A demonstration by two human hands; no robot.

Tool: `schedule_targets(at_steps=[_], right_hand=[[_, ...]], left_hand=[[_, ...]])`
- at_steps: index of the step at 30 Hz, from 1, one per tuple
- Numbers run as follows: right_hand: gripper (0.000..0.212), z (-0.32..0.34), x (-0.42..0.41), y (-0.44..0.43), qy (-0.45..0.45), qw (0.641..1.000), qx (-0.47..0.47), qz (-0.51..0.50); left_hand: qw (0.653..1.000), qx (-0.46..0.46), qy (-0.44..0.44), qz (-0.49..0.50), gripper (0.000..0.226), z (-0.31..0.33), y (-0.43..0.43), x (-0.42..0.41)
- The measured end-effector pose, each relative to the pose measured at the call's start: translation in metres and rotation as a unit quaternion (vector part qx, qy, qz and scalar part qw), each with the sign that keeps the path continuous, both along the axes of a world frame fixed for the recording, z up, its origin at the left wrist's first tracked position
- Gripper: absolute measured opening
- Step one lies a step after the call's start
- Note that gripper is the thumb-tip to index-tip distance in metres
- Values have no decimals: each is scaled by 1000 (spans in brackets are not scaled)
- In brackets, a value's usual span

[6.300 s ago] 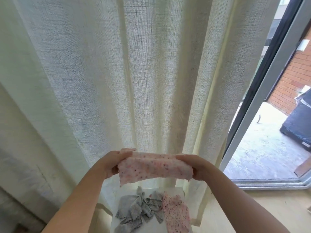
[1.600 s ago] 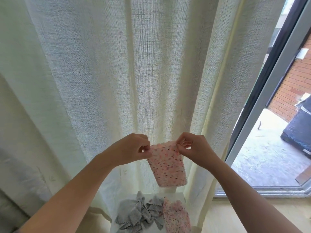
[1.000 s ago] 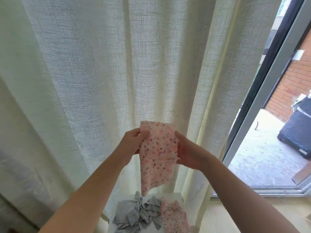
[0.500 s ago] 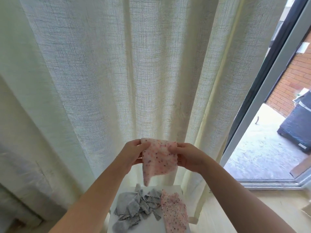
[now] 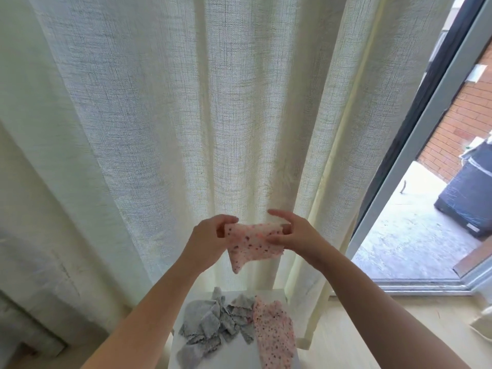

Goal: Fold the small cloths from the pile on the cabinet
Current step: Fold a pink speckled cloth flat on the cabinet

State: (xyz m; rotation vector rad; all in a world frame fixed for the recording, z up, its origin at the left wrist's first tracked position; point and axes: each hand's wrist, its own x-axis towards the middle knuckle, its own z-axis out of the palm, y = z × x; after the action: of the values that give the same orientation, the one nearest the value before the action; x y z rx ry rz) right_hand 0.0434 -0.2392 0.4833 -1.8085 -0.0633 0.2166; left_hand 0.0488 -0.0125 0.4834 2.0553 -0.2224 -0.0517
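Two hands hold one pink spotted cloth (image 5: pixel 250 246) in the air, above the cabinet (image 5: pixel 237 355) and in front of the pale curtain (image 5: pixel 186 115). Your left hand (image 5: pixel 210 235) pinches the cloth's upper left corner between thumb and fingers. Your right hand (image 5: pixel 295 235) pinches the right edge, with its index finger held straight above the cloth. The cloth hangs slack between the two grips, and one corner points down on the left side. On the white cabinet top, nearer to you, locate a crumpled heap of grey cloths (image 5: pixel 210 326) on the left. A second pink spotted cloth (image 5: pixel 274 334) lies on the right, touching the heap. Right of the curtain, a door frame (image 5: pixel 426 129) opens onto a paved yard with a brick wall (image 5: pixel 466 115) and a dark bin (image 5: pixel 468 201).
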Motion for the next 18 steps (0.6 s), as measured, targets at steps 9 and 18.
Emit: schedule_targets(at_steps=[9, 18], right_hand=[[21, 13, -9, 2, -152, 939, -300, 75], [12, 18, -10, 5, -134, 977, -159, 47]], left_hand=[[977, 137, -136, -91, 18, 3, 1, 5], [990, 26, -109, -89, 35, 7, 4, -11]])
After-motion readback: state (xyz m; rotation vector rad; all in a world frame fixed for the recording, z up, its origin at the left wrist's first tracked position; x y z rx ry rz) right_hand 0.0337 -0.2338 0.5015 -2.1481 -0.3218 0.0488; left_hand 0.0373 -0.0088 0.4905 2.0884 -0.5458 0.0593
